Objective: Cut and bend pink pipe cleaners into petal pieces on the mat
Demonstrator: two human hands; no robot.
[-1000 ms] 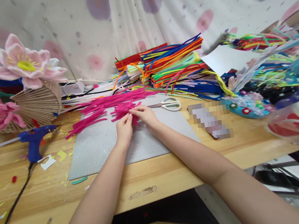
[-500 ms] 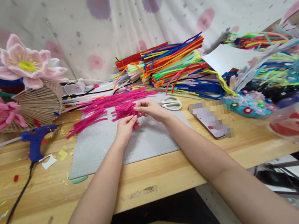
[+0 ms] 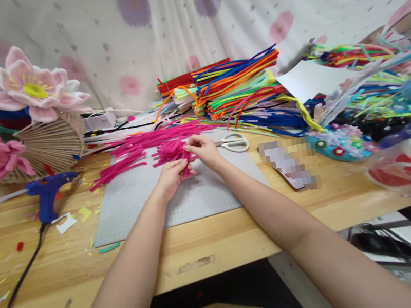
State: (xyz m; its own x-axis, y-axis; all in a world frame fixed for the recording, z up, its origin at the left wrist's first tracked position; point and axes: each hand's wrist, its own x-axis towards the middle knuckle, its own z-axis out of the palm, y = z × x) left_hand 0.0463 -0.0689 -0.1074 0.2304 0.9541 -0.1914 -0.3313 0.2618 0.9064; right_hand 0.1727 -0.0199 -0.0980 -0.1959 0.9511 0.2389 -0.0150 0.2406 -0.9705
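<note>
My left hand and my right hand are close together over the grey cutting mat. Between their pinched fingertips is a short magenta pipe cleaner, partly covered by the fingers. Just behind the hands lies a heap of cut magenta pipe cleaners. Another magenta bundle spreads over the mat's left edge, and longer magenta stems lie across its back. White-handled scissors rest to the right of my right hand.
A blue glue gun with its cord stands at left, near paper scraps and pink flowers. Coloured pipe-cleaner bundles are stacked at the back. To the right are a phone, a beaded blue piece and a plastic-wrapped tub.
Both hands stay in nearly the same place, with the fingers shifting slightly on the magenta pipe cleaner. The whole view has moved a little.
</note>
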